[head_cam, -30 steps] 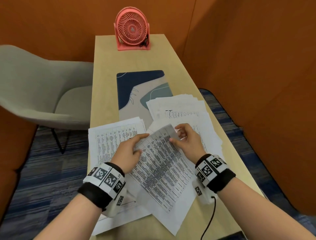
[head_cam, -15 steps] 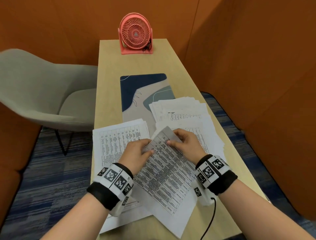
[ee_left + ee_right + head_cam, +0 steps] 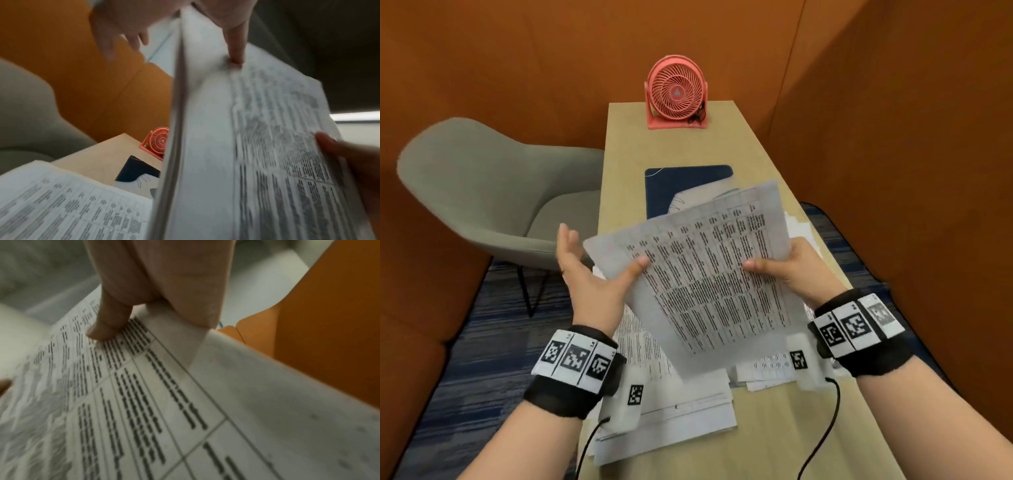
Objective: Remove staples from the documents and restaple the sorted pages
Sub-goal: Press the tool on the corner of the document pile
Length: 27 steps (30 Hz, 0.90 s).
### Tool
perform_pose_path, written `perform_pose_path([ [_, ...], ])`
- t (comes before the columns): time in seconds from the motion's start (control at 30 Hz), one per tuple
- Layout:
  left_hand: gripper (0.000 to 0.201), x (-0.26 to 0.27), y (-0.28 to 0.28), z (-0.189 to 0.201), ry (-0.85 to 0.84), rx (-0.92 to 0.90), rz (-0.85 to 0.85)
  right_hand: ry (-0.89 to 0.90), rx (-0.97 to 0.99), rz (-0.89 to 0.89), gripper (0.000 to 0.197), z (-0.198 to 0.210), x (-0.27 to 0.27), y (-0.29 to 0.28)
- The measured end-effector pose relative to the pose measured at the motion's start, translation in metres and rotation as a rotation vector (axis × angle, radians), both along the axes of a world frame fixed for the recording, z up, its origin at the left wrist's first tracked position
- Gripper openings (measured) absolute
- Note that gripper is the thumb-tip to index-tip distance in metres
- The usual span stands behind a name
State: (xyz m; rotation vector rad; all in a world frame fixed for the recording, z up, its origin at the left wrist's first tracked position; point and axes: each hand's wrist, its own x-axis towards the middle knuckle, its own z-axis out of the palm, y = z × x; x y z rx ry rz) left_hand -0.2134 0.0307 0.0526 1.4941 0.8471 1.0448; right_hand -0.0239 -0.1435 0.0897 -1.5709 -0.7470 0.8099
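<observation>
A printed document (image 3: 709, 274) is held raised and tilted above the surface (image 3: 681, 147). Its left edge is pinched by the left hand (image 3: 592, 277), thumb on top; its right edge is gripped by the right hand (image 3: 796, 270). Further paper stacks (image 3: 688, 407) lie beneath it, a pink fan (image 3: 676, 92) well beyond.

hands 2: left hand (image 3: 589, 277), right hand (image 3: 796, 270) | held sheaf (image 3: 709, 274) 1 | fan (image 3: 676, 93) 1 | chair (image 3: 482, 192) 1 | desk mat (image 3: 681, 185) 1
</observation>
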Motion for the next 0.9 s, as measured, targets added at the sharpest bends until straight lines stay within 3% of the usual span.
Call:
perform_pose_path([
  [0.07, 0.111, -0.008, 0.005, 0.007, -0.174, -0.127, -0.190, 0.041, 0.140, -0.047, 0.025, 0.008, -0.009, 0.002],
  [0.13, 0.095, -0.015, 0.008, 0.017, -0.178, -0.072, -0.304, 0.044, 0.210, -0.079, 0.029, 0.005, -0.019, 0.006],
  [0.27, 0.041, -0.023, 0.010, 0.017, -0.093, -0.053, -0.298, 0.076, 0.156, -0.123, 0.027, -0.026, -0.039, 0.017],
  [0.37, 0.019, -0.026, 0.008, -0.004, -0.001, -0.107, -0.249, 0.069, 0.062, -0.128, 0.019, -0.048, -0.051, 0.025],
  [0.53, 0.023, -0.032, 0.004, -0.001, -0.085, -0.110, -0.207, 0.057, 0.105, -0.139, 0.016, -0.042, -0.055, 0.030],
  [0.63, 0.018, -0.030, 0.006, 0.003, -0.055, -0.090, -0.213, 0.051, 0.055, -0.164, 0.020, -0.045, -0.054, 0.030],
  [0.7, 0.016, -0.026, 0.005, -0.002, -0.003, -0.138, -0.213, 0.076, -0.005, -0.193, 0.032, -0.053, -0.052, 0.029],
  [0.77, 0.020, -0.022, 0.004, -0.005, 0.019, -0.180, -0.190, 0.094, -0.048, -0.213, 0.056, -0.054, -0.051, 0.029],
  [0.83, 0.043, -0.018, 0.006, -0.003, 0.065, -0.138, -0.089, 0.106, -0.080, -0.213, 0.065, -0.050, -0.045, 0.030],
  [0.9, 0.080, -0.013, 0.006, 0.006, 0.171, 0.017, 0.030, 0.128, -0.112, -0.186, 0.060, -0.046, -0.039, 0.028],
])
